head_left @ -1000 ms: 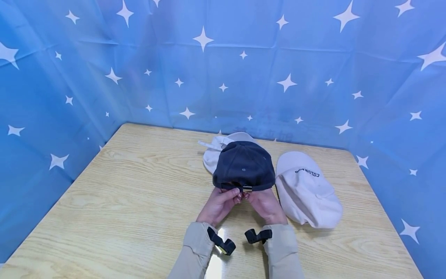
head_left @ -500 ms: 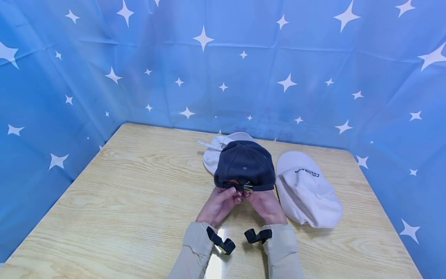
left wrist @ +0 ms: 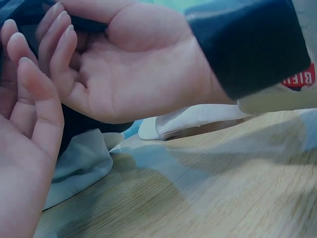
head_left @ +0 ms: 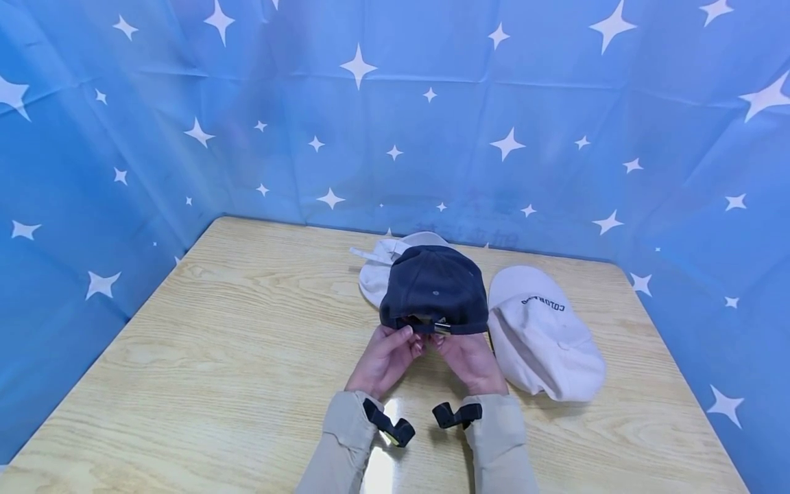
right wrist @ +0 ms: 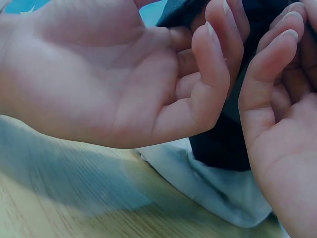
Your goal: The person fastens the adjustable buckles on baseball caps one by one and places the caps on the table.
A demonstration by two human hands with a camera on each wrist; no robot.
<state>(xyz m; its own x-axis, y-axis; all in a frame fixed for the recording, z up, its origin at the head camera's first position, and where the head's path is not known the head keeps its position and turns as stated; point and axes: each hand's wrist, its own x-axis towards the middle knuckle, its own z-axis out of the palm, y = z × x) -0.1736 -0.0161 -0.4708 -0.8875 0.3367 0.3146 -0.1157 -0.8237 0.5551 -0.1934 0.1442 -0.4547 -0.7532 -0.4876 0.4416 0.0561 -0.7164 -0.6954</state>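
Note:
Both hands hold a dark navy baseball cap [head_left: 435, 285], its back turned toward me and its crown up. At its rear edge sits the adjustment strap with a metal buckle [head_left: 441, 328]. My left hand [head_left: 384, 360] grips the rim on the left, thumb on the strap and curled fingers beneath. From the right, my right hand [head_left: 472, 362] grips the underside close to the buckle; the cap hides its thumb. The wrist views show both hands' fingers curled upward, nearly meeting under the dark fabric. Behind the navy cap, partly covered, lies a white cap [head_left: 372, 280] with a loose strap.
Another white cap [head_left: 549, 343], lettered in black, lies right beside my right hand. All this is on a light wood table [head_left: 216, 357]. A blue cloth with white stars [head_left: 395, 123] hangs along the back and sides. Each wrist wears a black band.
My left thumb has slid slightly left along the strap. The buckle has shifted a little right and up, and the navy cap has turned slightly. The white caps stay in place.

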